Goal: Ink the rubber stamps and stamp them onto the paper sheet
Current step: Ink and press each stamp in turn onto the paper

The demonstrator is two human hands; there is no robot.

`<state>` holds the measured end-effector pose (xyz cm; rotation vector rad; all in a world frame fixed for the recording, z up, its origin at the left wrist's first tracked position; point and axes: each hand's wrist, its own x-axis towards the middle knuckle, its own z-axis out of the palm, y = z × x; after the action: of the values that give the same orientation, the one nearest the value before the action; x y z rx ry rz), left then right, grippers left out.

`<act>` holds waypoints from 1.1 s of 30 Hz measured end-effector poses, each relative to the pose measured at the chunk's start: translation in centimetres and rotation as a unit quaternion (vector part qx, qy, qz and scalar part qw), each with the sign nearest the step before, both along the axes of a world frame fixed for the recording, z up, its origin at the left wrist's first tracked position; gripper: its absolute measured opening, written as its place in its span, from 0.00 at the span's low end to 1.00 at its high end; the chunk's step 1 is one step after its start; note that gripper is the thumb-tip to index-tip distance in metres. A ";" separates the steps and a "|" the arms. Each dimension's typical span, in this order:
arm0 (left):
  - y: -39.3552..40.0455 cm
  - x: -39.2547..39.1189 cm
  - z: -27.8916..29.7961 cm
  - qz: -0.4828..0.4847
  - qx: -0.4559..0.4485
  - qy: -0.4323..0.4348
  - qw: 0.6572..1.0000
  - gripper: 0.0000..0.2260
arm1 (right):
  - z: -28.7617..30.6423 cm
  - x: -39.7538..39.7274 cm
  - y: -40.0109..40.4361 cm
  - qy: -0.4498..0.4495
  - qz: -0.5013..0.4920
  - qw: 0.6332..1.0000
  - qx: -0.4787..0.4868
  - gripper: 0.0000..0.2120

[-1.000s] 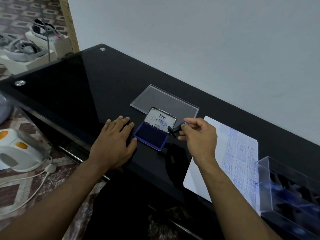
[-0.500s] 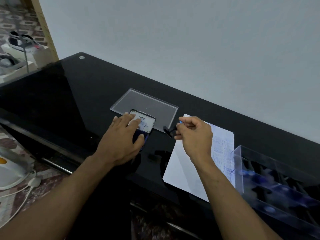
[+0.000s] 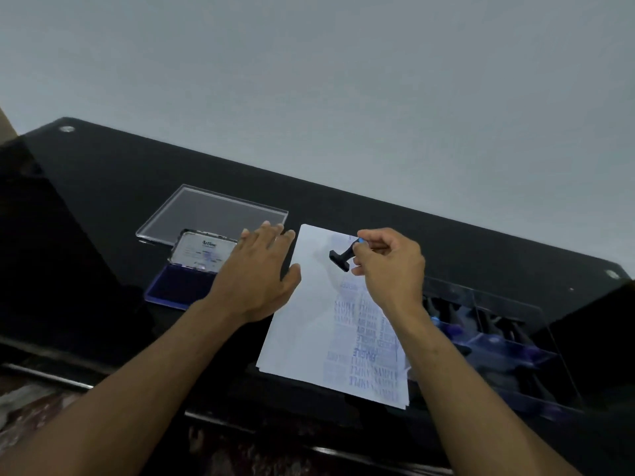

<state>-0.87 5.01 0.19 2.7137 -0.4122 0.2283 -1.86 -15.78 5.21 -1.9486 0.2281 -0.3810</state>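
**Mia:** What could go wrong here?

**Ben:** The right hand [image 3: 388, 266] pinches a small black rubber stamp [image 3: 342, 257] by its handle, up above the paper sheet [image 3: 302, 324]. The stamp is tilted. If it lands tilted, I think only one edge will print and the word will come out half there.

**Mia:** Could the paper slip?

**Ben:** Maybe. The left hand [image 3: 257, 273] is flat, with its fingers straight and holding nothing. It is over the table [image 3: 103, 187] between the ink pad [image 3: 185, 273] and the paper, and its thumb is right at the paper's left edge. I can't tell if it presses down. If it doesn't, the sheet may slide and the ink may smear.

**Mia:** Anything else?

**Ben:** The right side of the paper is already full of blue words. A new stamp there would land on old ones. The white part under the stamp looks like a good spot.

**Mia:** Now count things!

**Ben:** Two hands, well apart. One stamp held. One ink pad, open, its lid up. One flat clear lid [image 3: 213, 211] behind the pad. One clear box [image 3: 498, 341] on the right with more stamps inside, too dark to count. The paper looks like a thin stack, and I can't count the sheets.
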 end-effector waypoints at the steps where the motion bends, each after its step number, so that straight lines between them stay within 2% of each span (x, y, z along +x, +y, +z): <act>1: -0.5 0.4 -0.1 -0.002 0.002 0.005 1.000 0.30 | -0.1 0.2 -0.4 0.001 -0.002 1.000 -0.008 0.07; 5: -1.7 2.2 -1.0 -0.009 0.019 0.018 1.000 0.28 | -0.7 1.3 -1.4 -0.004 -0.002 0.998 -0.057 0.08; 10: -2.3 4.5 -1.9 -0.018 0.039 0.037 0.998 0.32 | -1.4 2.8 -1.8 -0.012 0.011 0.993 -0.117 0.09; 14: -2.7 6.8 -2.7 -0.019 0.058 0.037 0.997 0.31 | -1.8 4.4 -1.6 -0.022 0.026 0.985 -0.169 0.08; 20: -3.1 9.1 -3.3 -0.029 0.100 0.041 0.994 0.29 | -2.0 6.4 -1.2 -0.025 0.058 0.971 -0.230 0.12; 23: -3.1 9.3 -3.5 -0.037 0.089 0.044 0.994 0.32 | -2.1 7.0 -1.2 -0.034 0.066 0.966 -0.247 0.11; 33: -2.8 9.5 -4.7 -0.048 0.109 0.039 0.992 0.32 | -2.8 7.7 -1.2 -0.005 0.079 0.961 -0.266 0.11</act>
<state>8.58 2.21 -4.49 2.8947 -0.5741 0.0524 5.83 -16.98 2.38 -2.4733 -0.0469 -0.3711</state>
